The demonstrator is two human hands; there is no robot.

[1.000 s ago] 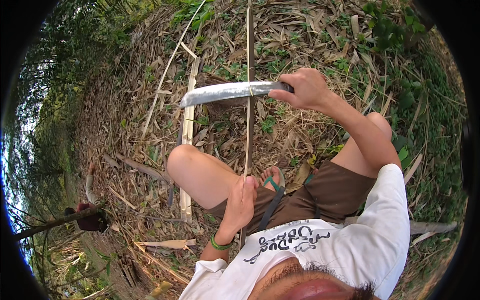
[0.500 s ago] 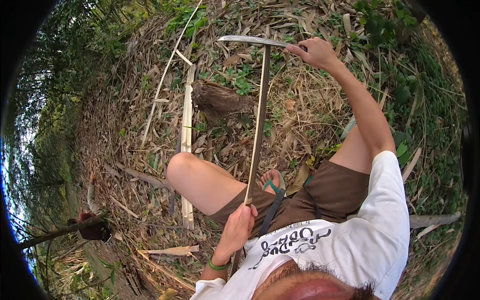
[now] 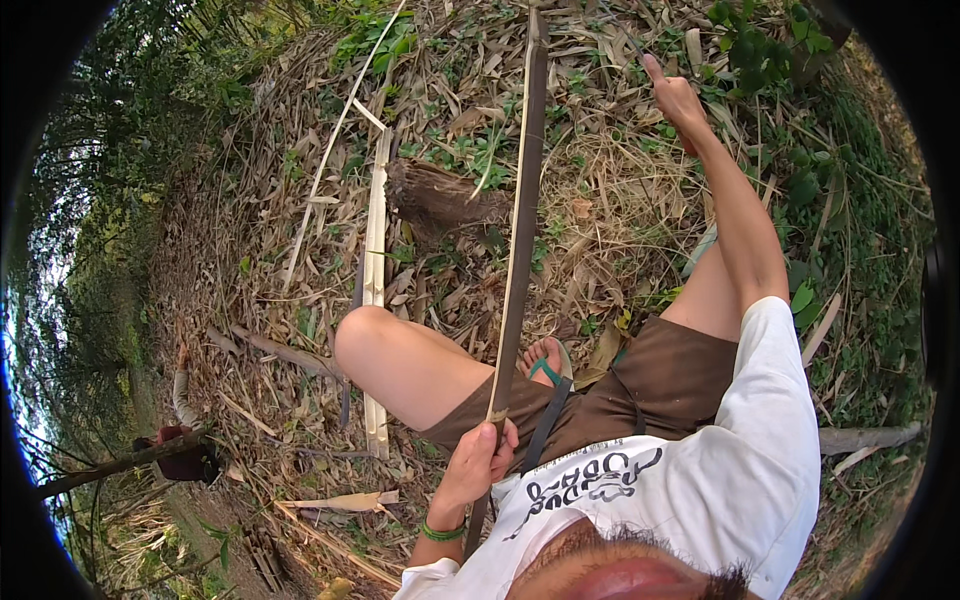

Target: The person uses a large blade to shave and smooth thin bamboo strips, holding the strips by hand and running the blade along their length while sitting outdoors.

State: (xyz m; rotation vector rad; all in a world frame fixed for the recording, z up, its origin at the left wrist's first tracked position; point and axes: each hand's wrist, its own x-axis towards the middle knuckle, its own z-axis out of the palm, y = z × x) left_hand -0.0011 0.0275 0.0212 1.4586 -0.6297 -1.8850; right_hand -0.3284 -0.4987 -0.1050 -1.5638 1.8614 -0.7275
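Note:
My left hand point(image 3: 478, 465) is closed around the lower part of a long split bamboo strip point(image 3: 526, 200), dark on its face and pale along one edge. The strip slants up and away from my lap, past the top of the view. Out at the upper right, my right hand point(image 3: 677, 103) grips a knife with a slightly curved blade point(image 3: 634, 42). Its handle is hidden in my fist, and the blade is faint and runs toward the upper edge. The knife and the strip are apart.
A short wood stump point(image 3: 445, 192) lies just left of the strip. Pale split bamboo pieces point(image 3: 374, 240) rest on leaf litter beyond my bent knee point(image 3: 365, 335). Green plants point(image 3: 775, 45) grow at the upper right. Another person point(image 3: 185, 455) is far off at the left.
The knife was against the strip's far end; my right hand has swung it up and right, off the strip. The strip's far end has risen and its dark face has turned more into view.

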